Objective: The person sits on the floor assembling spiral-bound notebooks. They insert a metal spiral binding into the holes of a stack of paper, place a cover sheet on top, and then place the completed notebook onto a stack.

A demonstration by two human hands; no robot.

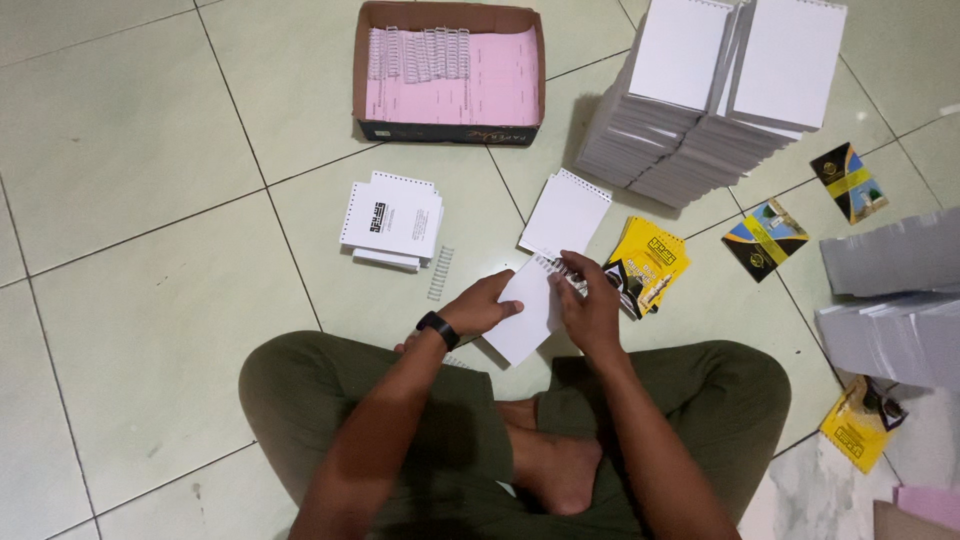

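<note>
Flanking held notepad [524,310]: yellow covers [648,265], loose coil [440,272]

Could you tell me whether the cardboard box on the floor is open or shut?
Open: the box has no lid, and wire coils lie on pink sheets inside.

A small white notepad [525,315] is held by the left hand [480,310], and its wire coil [568,275] is pinched by the right hand [592,310] (more white pads [395,220] are stacked nearby on the tiled floor [130,250]).
</note>
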